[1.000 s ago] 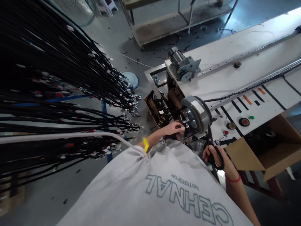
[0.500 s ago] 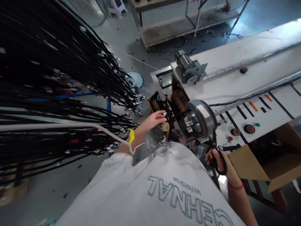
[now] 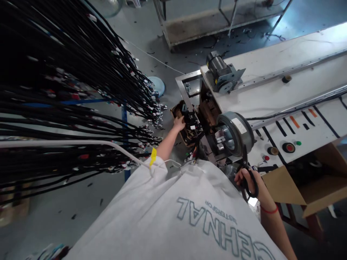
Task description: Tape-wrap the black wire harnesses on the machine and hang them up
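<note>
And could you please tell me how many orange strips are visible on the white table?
2: the longer orange strip lies between black strips, and the shorter orange strip sits farther right, also between black strips. The grey drum might hide more.

The light is cool and dim; glare whitens the upper-right floor, shadow swallows the black cables, and wide-angle stretching distorts the edges.
</note>
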`<action>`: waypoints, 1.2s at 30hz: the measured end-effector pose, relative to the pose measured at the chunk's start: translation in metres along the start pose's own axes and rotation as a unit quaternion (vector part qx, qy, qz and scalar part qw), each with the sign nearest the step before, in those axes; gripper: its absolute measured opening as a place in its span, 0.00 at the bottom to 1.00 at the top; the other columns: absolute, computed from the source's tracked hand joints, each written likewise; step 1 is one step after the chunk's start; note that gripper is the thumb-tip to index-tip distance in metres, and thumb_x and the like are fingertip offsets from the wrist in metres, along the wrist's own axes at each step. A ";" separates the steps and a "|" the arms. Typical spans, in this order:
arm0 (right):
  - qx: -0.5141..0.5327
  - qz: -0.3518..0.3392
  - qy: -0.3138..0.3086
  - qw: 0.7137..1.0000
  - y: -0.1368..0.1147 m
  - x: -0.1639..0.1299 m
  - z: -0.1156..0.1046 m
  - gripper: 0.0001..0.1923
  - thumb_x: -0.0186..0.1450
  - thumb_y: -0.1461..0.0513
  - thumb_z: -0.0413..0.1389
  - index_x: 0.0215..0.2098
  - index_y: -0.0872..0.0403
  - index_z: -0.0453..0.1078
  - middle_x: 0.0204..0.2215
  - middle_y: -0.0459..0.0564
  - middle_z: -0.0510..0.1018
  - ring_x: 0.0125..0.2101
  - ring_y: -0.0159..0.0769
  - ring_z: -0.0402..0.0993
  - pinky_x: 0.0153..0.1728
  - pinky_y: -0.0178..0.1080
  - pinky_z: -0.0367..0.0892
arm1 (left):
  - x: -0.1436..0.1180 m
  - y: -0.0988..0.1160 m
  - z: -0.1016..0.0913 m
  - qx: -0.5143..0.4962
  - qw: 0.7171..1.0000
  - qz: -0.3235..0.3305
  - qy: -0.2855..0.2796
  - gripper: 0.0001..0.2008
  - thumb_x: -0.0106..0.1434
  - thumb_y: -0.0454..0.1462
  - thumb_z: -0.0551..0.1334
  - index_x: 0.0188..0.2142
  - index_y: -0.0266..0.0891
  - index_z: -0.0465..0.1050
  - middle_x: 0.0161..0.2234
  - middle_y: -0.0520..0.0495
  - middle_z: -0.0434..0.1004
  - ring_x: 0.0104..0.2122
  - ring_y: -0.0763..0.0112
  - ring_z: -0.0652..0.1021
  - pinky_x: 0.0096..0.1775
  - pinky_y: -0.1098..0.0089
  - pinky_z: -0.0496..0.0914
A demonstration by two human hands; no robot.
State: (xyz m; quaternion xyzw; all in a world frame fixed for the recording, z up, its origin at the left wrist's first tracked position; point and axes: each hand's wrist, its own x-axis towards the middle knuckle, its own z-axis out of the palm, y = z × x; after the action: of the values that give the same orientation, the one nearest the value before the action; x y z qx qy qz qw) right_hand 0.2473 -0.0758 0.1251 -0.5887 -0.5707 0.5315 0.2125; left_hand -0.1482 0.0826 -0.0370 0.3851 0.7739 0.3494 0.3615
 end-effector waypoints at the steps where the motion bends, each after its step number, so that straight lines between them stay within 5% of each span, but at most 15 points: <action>1: 0.001 0.005 0.011 1.000 0.000 0.000 -0.002 0.27 0.64 0.39 0.51 0.21 0.51 0.65 0.20 0.50 0.75 0.20 0.36 0.70 0.22 0.36 0.66 | -0.001 0.007 -0.005 0.022 0.999 0.032 0.036 0.15 0.58 0.32 0.65 0.46 0.35 0.75 0.56 0.34 0.71 0.59 0.53 0.68 0.61 0.55 0.60; 4: -0.004 0.047 0.110 0.993 0.007 0.009 -0.015 0.28 0.64 0.39 0.50 0.21 0.51 0.65 0.18 0.50 0.73 0.19 0.36 0.69 0.22 0.36 0.64 | -0.015 0.041 -0.006 0.053 0.983 0.159 0.071 0.14 0.68 0.36 0.54 0.47 0.37 0.75 0.54 0.38 0.73 0.56 0.61 0.71 0.60 0.62 0.61; 6: -0.042 0.099 0.186 0.977 0.018 0.028 -0.027 0.29 0.63 0.38 0.49 0.20 0.52 0.64 0.15 0.50 0.71 0.18 0.37 0.67 0.21 0.38 0.62 | -0.033 0.068 0.006 0.065 0.973 0.215 -0.043 0.16 0.70 0.40 0.51 0.44 0.37 0.76 0.45 0.41 0.78 0.50 0.63 0.75 0.55 0.66 0.65; 9: -0.165 0.151 0.228 0.948 0.037 0.067 -0.045 0.28 0.59 0.38 0.52 0.19 0.51 0.64 0.14 0.52 0.69 0.19 0.41 0.67 0.23 0.40 0.61 | -0.060 0.098 0.036 0.146 0.941 0.203 -0.228 0.15 0.67 0.44 0.57 0.32 0.37 0.75 0.32 0.41 0.79 0.44 0.59 0.78 0.49 0.67 0.67; 14: -0.236 0.060 0.301 0.922 0.027 0.085 -0.051 0.28 0.57 0.39 0.54 0.31 0.55 0.71 0.26 0.57 0.76 0.27 0.42 0.71 0.30 0.42 0.64 | -0.071 0.107 0.051 0.182 0.927 0.150 -0.292 0.22 0.68 0.46 0.55 0.20 0.39 0.68 0.20 0.44 0.70 0.32 0.61 0.76 0.43 0.67 0.67; 16: -0.156 0.015 0.257 0.954 0.006 0.071 -0.033 0.29 0.60 0.39 0.51 0.31 0.55 0.71 0.24 0.54 0.75 0.24 0.38 0.69 0.27 0.39 0.63 | -0.069 0.104 0.043 0.167 0.923 0.144 -0.314 0.26 0.70 0.46 0.50 0.17 0.40 0.65 0.18 0.47 0.66 0.27 0.65 0.73 0.40 0.69 0.66; 19: 0.044 0.032 0.049 0.997 -0.027 0.063 0.020 0.29 0.62 0.37 0.50 0.28 0.54 0.71 0.16 0.46 0.69 0.16 0.32 0.62 0.17 0.35 0.56 | -0.073 0.103 0.026 0.162 0.916 0.137 -0.342 0.29 0.72 0.45 0.44 0.16 0.41 0.63 0.16 0.49 0.64 0.22 0.69 0.68 0.34 0.69 0.64; 21: 0.152 0.062 -0.039 0.986 -0.043 0.079 0.062 0.28 0.60 0.37 0.53 0.28 0.53 0.69 0.15 0.44 0.68 0.13 0.29 0.59 0.14 0.34 0.51 | -0.083 0.104 0.016 0.159 0.913 0.159 -0.341 0.28 0.72 0.44 0.42 0.18 0.40 0.62 0.18 0.50 0.64 0.22 0.70 0.66 0.33 0.69 0.63; 25: 0.267 0.085 -0.038 0.959 -0.047 0.129 0.118 0.26 0.55 0.39 0.60 0.25 0.53 0.64 0.13 0.40 0.65 0.11 0.24 0.54 0.12 0.31 0.45 | -0.107 0.102 0.003 0.143 0.916 0.222 -0.301 0.24 0.72 0.46 0.45 0.21 0.40 0.61 0.19 0.52 0.62 0.22 0.72 0.64 0.32 0.69 0.61; 28: 0.279 0.097 -0.089 0.951 -0.035 0.140 0.122 0.25 0.52 0.44 0.64 0.22 0.53 0.62 0.11 0.38 0.60 0.11 0.22 0.49 0.12 0.31 0.42 | -0.117 0.094 -0.002 0.115 0.912 0.119 -0.376 0.29 0.70 0.54 0.42 0.20 0.41 0.58 0.17 0.53 0.58 0.19 0.73 0.61 0.27 0.69 0.60; 31: 0.324 0.111 -0.112 0.933 -0.026 0.129 0.109 0.23 0.50 0.45 0.66 0.27 0.53 0.65 0.15 0.39 0.65 0.13 0.22 0.50 0.13 0.30 0.40 | -0.121 0.087 -0.007 0.062 0.841 -0.008 -0.537 0.31 0.67 0.60 0.39 0.19 0.43 0.55 0.14 0.56 0.49 0.15 0.73 0.57 0.22 0.69 0.58; 33: 0.366 0.085 -0.095 0.922 -0.024 0.123 0.103 0.24 0.49 0.46 0.66 0.32 0.54 0.69 0.16 0.38 0.64 0.14 0.22 0.51 0.14 0.29 0.43 | -0.124 0.086 -0.012 0.045 0.794 -0.008 -0.606 0.31 0.66 0.61 0.40 0.20 0.43 0.56 0.13 0.56 0.50 0.15 0.73 0.58 0.22 0.69 0.60; 36: 0.331 0.048 -0.037 0.942 -0.020 0.124 0.113 0.23 0.50 0.45 0.66 0.30 0.55 0.70 0.14 0.37 0.60 0.15 0.23 0.51 0.15 0.31 0.47 | -0.128 0.089 -0.017 0.054 0.797 0.114 -0.590 0.27 0.68 0.57 0.47 0.23 0.40 0.65 0.19 0.50 0.66 0.21 0.70 0.68 0.30 0.69 0.67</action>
State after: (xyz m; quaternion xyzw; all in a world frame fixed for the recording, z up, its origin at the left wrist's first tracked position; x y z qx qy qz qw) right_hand 0.1141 0.0001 0.0557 -0.4917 -0.3413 0.7214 0.3482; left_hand -0.0746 0.0103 0.0818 0.6208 0.3785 0.0506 0.6847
